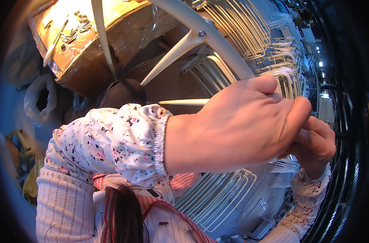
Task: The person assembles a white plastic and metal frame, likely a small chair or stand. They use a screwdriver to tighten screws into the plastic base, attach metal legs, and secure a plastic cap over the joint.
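My left hand, in a floral elastic-cuffed sleeve, stretches across the middle with its fingers bent. Close beyond its fingertips is my right hand, also with curled fingers and partly hidden behind the left. Whatever lies between the two hands is covered by them. A cream-coloured tubular frame runs down from the top and disappears behind my left hand; whether the hand grips it cannot be seen. A tapered leg joins this frame at a round metal fastener.
At upper left, a plastic-wrapped cardboard box carries small metal parts and a slim long-shafted tool. Stacked tubular metal frames stand at the upper right and below my hands. A ring-shaped plastic bundle lies at left.
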Tool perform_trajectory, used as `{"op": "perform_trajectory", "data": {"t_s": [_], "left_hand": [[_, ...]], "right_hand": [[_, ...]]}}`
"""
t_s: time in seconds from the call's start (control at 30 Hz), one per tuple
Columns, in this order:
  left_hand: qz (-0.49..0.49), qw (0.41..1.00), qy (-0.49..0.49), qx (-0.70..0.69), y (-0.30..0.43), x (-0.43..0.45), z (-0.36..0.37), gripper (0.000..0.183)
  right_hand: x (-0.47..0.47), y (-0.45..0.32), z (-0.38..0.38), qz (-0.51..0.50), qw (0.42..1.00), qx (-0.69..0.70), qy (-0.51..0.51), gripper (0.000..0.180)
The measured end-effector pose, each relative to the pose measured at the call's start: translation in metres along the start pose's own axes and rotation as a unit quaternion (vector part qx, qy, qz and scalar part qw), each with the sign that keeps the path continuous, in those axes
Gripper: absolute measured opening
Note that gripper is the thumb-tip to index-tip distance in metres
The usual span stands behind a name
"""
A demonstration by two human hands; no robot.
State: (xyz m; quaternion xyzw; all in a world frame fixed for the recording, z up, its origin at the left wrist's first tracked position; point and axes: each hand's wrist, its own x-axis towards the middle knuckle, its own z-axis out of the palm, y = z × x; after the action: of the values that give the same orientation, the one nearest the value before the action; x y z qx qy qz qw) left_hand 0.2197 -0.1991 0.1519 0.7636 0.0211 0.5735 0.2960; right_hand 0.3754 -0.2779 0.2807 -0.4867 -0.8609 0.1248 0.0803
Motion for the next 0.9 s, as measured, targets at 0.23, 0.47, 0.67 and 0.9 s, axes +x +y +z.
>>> {"op": "perform_trajectory", "data": {"t_s": [0.23, 0.47, 0.67, 0.9], "left_hand": [[-0.034, 0.999, -0.022, 0.002, 0.004, 0.000, 0.003, 0.027], [-0.025, 0.987, -0.128, 0.090, 0.007, 0.003, -0.014, 0.046], [0.023, 0.984, -0.145, 0.100, 0.011, 0.004, -0.024, 0.036], [0.077, 0.958, -0.258, 0.102, 0.014, 0.025, -0.031, 0.036]], "right_hand": [[0.006, -0.005, 0.002, 0.135, 0.985, 0.110, 0.005, 0.022], [-0.026, -0.003, 0.020, 0.117, 0.987, 0.018, 0.106, 0.025], [-0.064, -0.003, 0.031, 0.075, 0.977, -0.024, 0.199, 0.023], [-0.086, -0.005, 0.042, 0.075, 0.972, 0.011, 0.221, 0.022]]}}
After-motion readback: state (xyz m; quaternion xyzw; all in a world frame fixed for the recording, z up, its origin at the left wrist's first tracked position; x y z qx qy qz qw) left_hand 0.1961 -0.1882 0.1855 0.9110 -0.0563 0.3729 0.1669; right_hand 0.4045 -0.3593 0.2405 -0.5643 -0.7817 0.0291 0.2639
